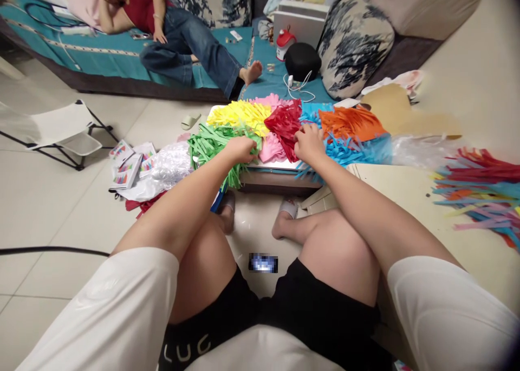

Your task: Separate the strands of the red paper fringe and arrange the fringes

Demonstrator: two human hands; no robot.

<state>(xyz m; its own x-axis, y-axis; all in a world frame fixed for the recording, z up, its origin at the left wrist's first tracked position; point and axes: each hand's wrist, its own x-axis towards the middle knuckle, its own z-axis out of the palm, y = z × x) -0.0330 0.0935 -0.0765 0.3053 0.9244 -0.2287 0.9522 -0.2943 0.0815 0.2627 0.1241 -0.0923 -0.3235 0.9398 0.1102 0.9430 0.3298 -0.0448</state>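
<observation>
While both hands dig into heaped paper fringe at the table's near edge, the left hand [242,149] pinches flimsy green strips [209,143] and the right hand [309,142] curls its fingers on tear-prone blue strips [353,149].

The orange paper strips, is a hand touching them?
No, the orange paper strips lie untouched: the left hand rests on the green strips and the right hand sits by the red strips.

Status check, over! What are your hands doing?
Left hand gripping green paper strips. Right hand on red strips. Nothing blocking either, over.
</observation>
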